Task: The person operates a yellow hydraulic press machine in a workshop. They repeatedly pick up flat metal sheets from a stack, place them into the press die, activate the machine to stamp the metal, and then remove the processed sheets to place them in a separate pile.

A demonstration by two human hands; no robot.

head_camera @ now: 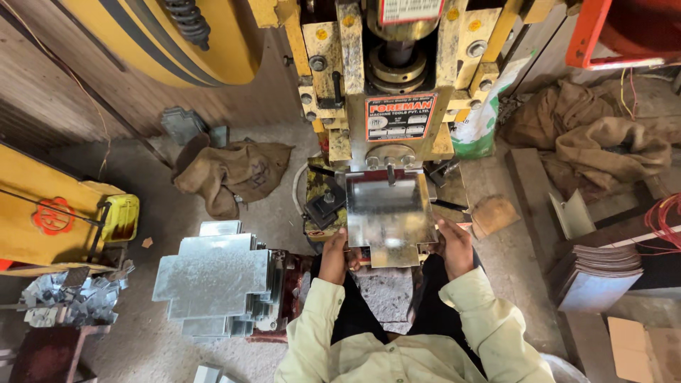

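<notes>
Both hands hold a shiny cross-shaped metal sheet [389, 216] flat on the bed of the yellow press machine [397, 85], directly under its ram. The left hand [333, 257] closes its grip on the sheet's near left edge, and the right hand [454, 245] does the same on the near right edge, fingers curled around the metal. By the look of it, the sheet is being seated for pressing; the next move seems to call for squaring it against the die and getting fingers out from under the ram. A stack of cut metal blanks [216, 284] lies to the left on the floor, with burlap sacks [234, 174] behind it and finished pieces [596, 273] at right.
</notes>
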